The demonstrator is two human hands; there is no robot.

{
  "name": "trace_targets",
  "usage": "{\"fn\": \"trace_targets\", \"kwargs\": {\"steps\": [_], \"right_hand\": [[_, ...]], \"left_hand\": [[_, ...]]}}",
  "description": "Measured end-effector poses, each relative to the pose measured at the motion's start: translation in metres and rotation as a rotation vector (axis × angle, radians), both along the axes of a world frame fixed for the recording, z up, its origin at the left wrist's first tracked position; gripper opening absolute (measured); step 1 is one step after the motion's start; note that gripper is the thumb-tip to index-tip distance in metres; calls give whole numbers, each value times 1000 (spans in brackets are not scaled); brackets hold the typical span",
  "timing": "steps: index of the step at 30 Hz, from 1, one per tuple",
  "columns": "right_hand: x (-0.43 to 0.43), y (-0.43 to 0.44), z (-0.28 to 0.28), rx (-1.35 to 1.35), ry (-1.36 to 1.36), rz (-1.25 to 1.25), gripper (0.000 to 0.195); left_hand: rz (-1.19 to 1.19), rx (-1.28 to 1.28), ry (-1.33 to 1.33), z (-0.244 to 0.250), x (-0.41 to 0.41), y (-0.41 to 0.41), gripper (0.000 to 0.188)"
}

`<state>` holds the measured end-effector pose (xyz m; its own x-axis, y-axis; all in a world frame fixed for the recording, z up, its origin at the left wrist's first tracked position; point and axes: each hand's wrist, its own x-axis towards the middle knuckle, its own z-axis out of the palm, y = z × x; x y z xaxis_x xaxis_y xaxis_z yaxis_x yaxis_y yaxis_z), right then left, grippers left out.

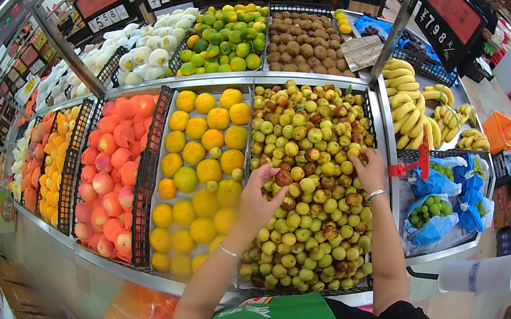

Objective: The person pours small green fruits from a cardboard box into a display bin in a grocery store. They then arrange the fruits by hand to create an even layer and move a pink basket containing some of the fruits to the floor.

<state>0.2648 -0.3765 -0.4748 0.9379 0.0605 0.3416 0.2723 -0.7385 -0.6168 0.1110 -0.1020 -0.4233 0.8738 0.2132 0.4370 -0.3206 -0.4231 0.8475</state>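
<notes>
Green and brown jujubes [317,220] fill a black crate below both of my hands. My left hand [262,196], with a silver bangle at the wrist, is over the crate's left part, thumb and fingers apart around a brown jujube [283,178]; whether they touch it is not plain. At the crate's right side, my right hand [368,170], also with a bangle, has its fingertips bent down on the jujubes; whether it grips one is hidden. Orange persimmons or citrus fruits [209,171], with a few small green fruits among them, lie in the tray to the left.
Apples in red foam nets [106,185] lie further left. Behind are green citrus fruits [233,35] and kiwifruit [301,41]. Bananas [404,102] and bagged grapes [430,212] stand right, past a metal rail. A bag roll [481,276] hangs at the lower right.
</notes>
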Motion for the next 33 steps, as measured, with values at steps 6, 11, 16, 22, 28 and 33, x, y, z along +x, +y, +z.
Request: {"fn": "trace_targets", "kwargs": {"steps": [6, 11, 16, 22, 28, 33], "right_hand": [[-18, 4, 20, 189, -92, -51, 35], [-68, 22, 23, 555, -84, 103, 29], [-137, 38, 26, 1296, 495, 196, 29], [-180, 28, 5, 1771, 885, 296, 33], [-211, 31, 9, 1708, 901, 266, 37], [-227, 36, 9, 1669, 927, 146, 33]], "left_hand": [[-58, 98, -121, 21, -21, -5, 55], [-25, 280, -272, 30, -30, 1, 38], [-42, -57, -60, 6, -54, 4, 25], [-122, -897, 309, -24, -80, 5, 14], [-241, -1310, 541, -37, -104, 8, 18], [-307, -1589, 629, -47, -116, 6, 22]]}}
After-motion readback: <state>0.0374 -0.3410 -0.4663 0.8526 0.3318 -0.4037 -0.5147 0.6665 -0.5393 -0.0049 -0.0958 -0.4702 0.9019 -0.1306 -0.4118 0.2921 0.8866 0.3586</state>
